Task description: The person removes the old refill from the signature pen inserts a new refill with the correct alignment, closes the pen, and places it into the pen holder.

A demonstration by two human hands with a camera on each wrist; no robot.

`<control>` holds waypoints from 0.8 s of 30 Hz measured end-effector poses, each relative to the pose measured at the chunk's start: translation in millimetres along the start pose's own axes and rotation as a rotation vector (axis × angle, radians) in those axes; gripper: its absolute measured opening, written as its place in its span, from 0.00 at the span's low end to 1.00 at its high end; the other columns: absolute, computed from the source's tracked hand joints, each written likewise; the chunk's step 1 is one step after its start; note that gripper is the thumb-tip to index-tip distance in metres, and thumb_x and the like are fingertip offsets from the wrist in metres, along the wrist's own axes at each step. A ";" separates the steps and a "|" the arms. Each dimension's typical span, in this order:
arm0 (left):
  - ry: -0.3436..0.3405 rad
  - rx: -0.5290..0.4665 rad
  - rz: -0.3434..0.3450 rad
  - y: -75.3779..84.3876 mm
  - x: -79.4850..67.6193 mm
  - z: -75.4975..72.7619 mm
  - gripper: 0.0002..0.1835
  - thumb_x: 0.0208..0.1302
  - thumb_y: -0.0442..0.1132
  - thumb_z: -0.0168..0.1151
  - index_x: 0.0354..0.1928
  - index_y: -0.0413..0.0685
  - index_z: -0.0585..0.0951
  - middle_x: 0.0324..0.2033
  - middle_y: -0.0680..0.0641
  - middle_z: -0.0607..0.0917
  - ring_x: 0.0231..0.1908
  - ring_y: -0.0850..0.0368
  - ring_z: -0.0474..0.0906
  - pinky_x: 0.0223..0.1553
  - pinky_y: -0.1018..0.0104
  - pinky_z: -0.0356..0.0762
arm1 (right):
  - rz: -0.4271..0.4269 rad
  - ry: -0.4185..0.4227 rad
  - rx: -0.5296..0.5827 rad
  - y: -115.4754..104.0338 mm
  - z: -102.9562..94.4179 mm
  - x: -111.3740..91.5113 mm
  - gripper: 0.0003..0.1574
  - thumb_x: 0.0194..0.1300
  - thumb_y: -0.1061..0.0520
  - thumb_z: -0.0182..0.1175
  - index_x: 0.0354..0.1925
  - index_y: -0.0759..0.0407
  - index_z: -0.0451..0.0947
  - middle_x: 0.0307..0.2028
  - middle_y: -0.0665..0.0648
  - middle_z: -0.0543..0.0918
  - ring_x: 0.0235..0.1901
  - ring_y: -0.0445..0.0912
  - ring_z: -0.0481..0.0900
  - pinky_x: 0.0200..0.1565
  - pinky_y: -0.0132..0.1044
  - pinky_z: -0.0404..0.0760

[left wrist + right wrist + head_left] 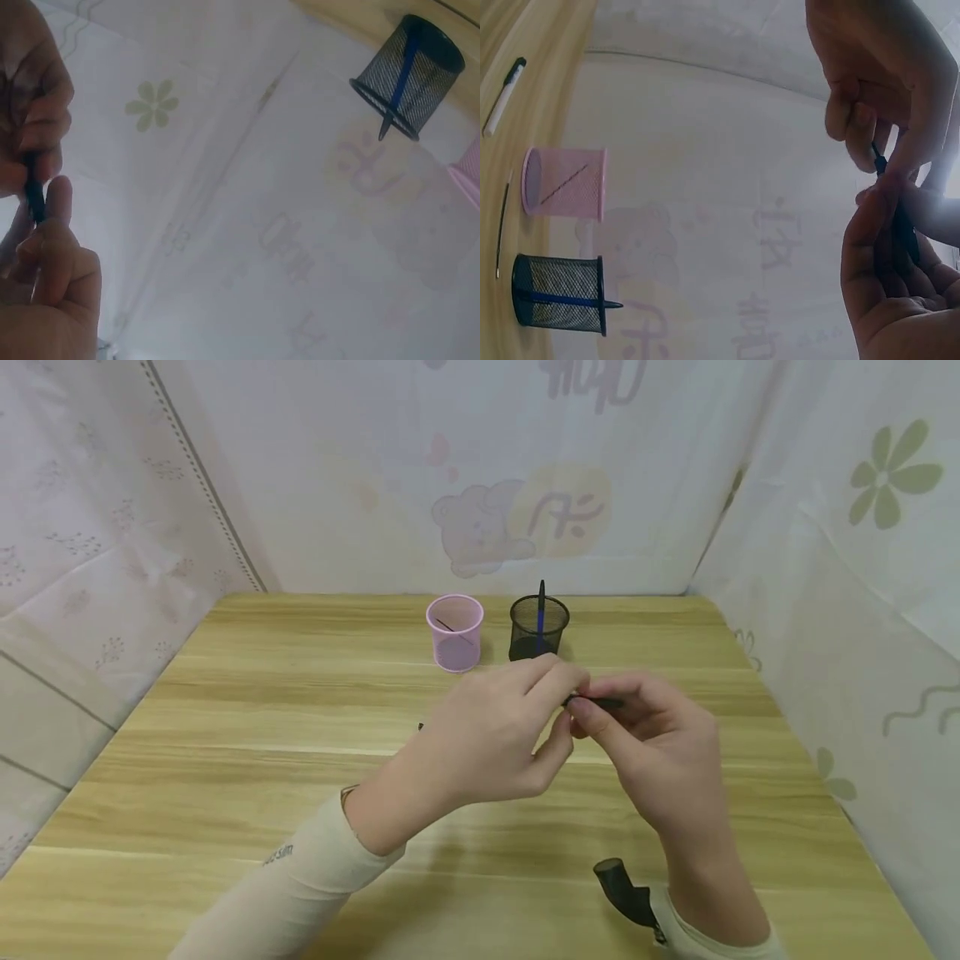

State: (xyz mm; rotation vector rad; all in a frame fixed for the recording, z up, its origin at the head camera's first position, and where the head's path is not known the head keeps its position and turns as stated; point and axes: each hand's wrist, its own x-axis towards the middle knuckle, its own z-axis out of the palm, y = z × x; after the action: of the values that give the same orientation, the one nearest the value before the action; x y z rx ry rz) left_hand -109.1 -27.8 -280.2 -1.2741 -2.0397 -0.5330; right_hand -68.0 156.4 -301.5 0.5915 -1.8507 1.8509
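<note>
Both hands meet above the middle of the wooden table (225,793). Between them is a dark pen (600,702). My left hand (567,706) pinches its near end with thumb and forefinger. My right hand (592,710) curls round the barrel (904,232), and the thin tip (877,157) pokes out toward the left fingers (855,112). In the left wrist view the pen (34,199) shows dark blue between the fingertips. Most of the pen is hidden by the fingers.
At the far middle of the table stand a pink mesh cup (454,632) with a thin stick inside and a black mesh cup (538,627) holding a blue pen (541,606). A white pen with a black cap (502,97) and a thin dark refill (502,225) lie on the table. Cloth walls close in three sides.
</note>
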 end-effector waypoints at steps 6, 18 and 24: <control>0.034 -0.032 0.013 -0.5 1.0 4.6 0.15 0.66 0.36 0.62 0.53 0.39 0.80 0.48 0.47 0.87 0.43 0.55 0.83 0.49 0.69 0.81 | 0.153 0.050 0.038 2.0 -0.9 -1.5 0.06 0.65 0.77 0.67 0.40 0.73 0.85 0.34 0.54 0.93 0.29 0.43 0.89 0.42 0.31 0.90; 0.434 -0.288 0.116 -15.4 11.2 -10.4 0.06 0.63 0.24 0.60 0.40 0.36 0.82 0.39 0.40 0.88 0.46 0.45 0.83 0.58 0.55 0.81 | 0.235 0.056 0.394 13.4 -15.8 0.0 0.12 0.71 0.79 0.57 0.45 0.71 0.85 0.37 0.60 0.93 0.30 0.49 0.87 0.45 0.36 0.88; 0.470 -0.290 -0.117 -71.4 6.0 -10.6 0.05 0.66 0.24 0.58 0.38 0.32 0.83 0.34 0.37 0.88 0.40 0.45 0.83 0.47 0.58 0.80 | 0.171 0.063 0.548 18.1 -21.9 2.7 0.16 0.70 0.83 0.53 0.45 0.75 0.84 0.40 0.64 0.93 0.31 0.50 0.88 0.43 0.36 0.89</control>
State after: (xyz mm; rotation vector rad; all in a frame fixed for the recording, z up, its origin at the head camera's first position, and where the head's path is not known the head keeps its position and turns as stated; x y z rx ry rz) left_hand -171.6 -62.4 -268.2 -1.0630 -1.6845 -1.1033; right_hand -80.5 178.5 -314.6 0.5530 -1.3807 2.4820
